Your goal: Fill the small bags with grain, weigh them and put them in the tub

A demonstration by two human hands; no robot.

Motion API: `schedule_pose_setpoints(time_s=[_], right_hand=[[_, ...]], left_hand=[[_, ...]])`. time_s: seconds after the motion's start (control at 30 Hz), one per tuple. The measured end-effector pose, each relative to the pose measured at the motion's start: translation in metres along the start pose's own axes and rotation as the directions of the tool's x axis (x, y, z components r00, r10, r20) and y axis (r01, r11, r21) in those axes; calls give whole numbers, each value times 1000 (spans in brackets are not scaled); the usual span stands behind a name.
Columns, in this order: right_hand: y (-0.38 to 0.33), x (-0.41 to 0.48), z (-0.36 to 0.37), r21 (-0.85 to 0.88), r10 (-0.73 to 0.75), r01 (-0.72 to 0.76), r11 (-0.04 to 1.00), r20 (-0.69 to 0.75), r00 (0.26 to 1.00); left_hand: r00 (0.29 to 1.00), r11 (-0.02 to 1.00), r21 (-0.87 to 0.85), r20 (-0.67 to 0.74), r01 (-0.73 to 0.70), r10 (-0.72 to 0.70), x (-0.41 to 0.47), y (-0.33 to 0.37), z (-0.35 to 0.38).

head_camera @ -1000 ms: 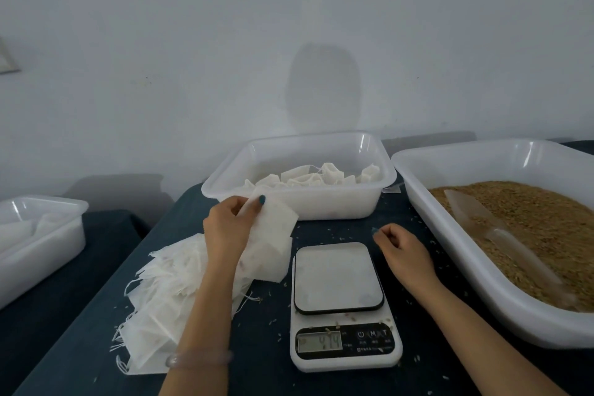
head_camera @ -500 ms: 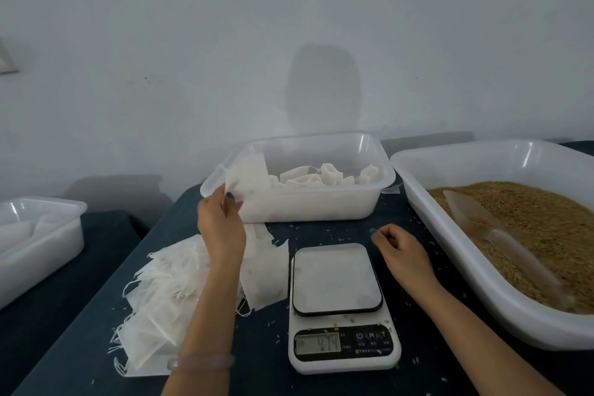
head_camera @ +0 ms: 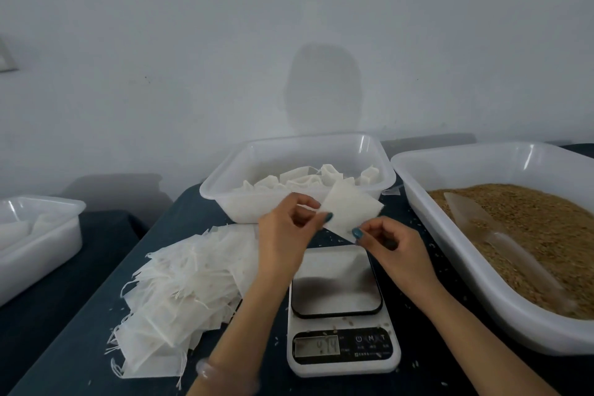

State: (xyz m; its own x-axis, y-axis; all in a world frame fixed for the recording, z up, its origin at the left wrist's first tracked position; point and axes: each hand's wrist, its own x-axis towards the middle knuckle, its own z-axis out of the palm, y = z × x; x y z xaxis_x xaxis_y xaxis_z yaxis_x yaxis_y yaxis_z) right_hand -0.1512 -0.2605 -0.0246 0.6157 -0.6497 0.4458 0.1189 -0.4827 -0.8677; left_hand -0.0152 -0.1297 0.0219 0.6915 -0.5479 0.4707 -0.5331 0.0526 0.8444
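Head view: our left hand [head_camera: 286,228] and right hand [head_camera: 382,239] pinch an empty bag [head_camera: 348,209] above the scale [head_camera: 340,309]; we should spread its mouth before scooping grain [head_camera: 530,235] at three o'clock.

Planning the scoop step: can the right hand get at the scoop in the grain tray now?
Probably not yet: the right hand is pinching the empty bag together with the left hand. The scoop lies uncovered on the grain.

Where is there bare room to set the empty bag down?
The scale platform is bare, under both hands. A dark cloth strip runs between scale and grain tray. Left of the scale, the bag pile crowds the cloth.
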Motion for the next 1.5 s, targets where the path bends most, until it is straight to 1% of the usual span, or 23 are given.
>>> schedule_pose_setpoints(time_s=[0.1, 0.2, 0.27, 0.33, 0.37, 0.43, 0.5, 0.57, 0.63, 0.7, 0.73, 0.8, 0.93, 1.0, 1.03, 1.07, 1.1, 1.17, 1.23, 1.3, 1.43, 1.5], right_hand=[[-4, -1, 2, 46, -27, 27, 999, 7, 1000], [-5, -2, 3, 85, -46, 45, 995, 8, 999], [-5, -1, 3, 108, -49, 47, 993, 14, 999], [-6, -1, 4, 122, -45, 42, 992, 19, 999], [-6, -2, 4, 124, -44, 42, 991, 17, 999], [-7, -2, 5, 126, -36, 35, 991, 6, 999], [-9, -3, 5, 141, -21, 21, 990, -2, 1000], [-12, -4, 4, 179, -4, 7, 984, -18, 1000], [-12, -3, 3, 212, 32, -24, 977, -34, 999], [-10, -1, 1, 256, 123, -109, 961, -40, 992], [-9, -1, 0, 275, 166, -150, 950, -34, 986], [-9, -1, -2, 293, 191, -178, 939, -15, 982], [-16, -2, -1, 307, 143, -142, 941, 20, 990], [-18, -1, -1, 329, 133, -148, 933, 67, 989], [-18, -1, -1, 341, 128, -153, 927, 95, 987], [-19, -1, -1, 353, 122, -155, 923, 115, 986], [-19, -2, -1, 361, 110, -148, 921, 124, 986], [-18, -2, 0, 377, 81, -121, 918, 118, 990], [-21, -3, -1, 371, 64, -100, 923, 106, 992], [-22, -4, -2, 360, 39, -70, 930, 92, 995], [-22, -3, -3, 343, 24, -39, 938, 47, 999], [-20, -3, -3, 278, 1, -11, 961, 37, 999]], left_hand=[[997, 998, 37, 64, -53, 50, -5, 0, 9], [989, 989, 87, 95, -118, 110, -8, 0, 13], [973, 968, 125, 108, -216, 204, -10, 0, 15], [929, 912, 182, 124, -367, 349, -11, 0, 16], [897, 868, 229, 139, -441, 419, -12, -1, 16], [821, 736, 371, 182, -567, 541, -14, -2, 17], [752, 604, 480, 211, -636, 624, -16, -3, 18], [713, 538, 516, 233, -667, 661, -16, -3, 19], [704, 522, 514, 260, -681, 661, -15, -3, 17], [708, 518, 514, 291, -683, 644, -15, -4, 15], [716, 529, 511, 295, -677, 632, -16, -3, 15], [750, 592, 479, 264, -648, 607, -17, 1, 16], [835, 759, 349, 207, -550, 510, -17, 4, 17], [888, 882, 179, 243, -436, 390, -15, 4, 13], [903, 934, 76, 297, -348, 312, -15, 4, 11], [899, 966, -8, 364, -259, 244, -15, 3, 9], [886, 980, -51, 419, -194, 197, -14, 3, 7], [881, 988, -38, 448, -152, 153, -15, 2, 7], [897, 989, 1, 421, -146, 132, -14, 1, 8], [908, 992, 0, 404, -123, 113, -12, 0, 8], [930, 997, -76, 366, -16, 43, -8, 1, 5], [932, 995, -98, 362, 32, 6, -8, 2, 5]])
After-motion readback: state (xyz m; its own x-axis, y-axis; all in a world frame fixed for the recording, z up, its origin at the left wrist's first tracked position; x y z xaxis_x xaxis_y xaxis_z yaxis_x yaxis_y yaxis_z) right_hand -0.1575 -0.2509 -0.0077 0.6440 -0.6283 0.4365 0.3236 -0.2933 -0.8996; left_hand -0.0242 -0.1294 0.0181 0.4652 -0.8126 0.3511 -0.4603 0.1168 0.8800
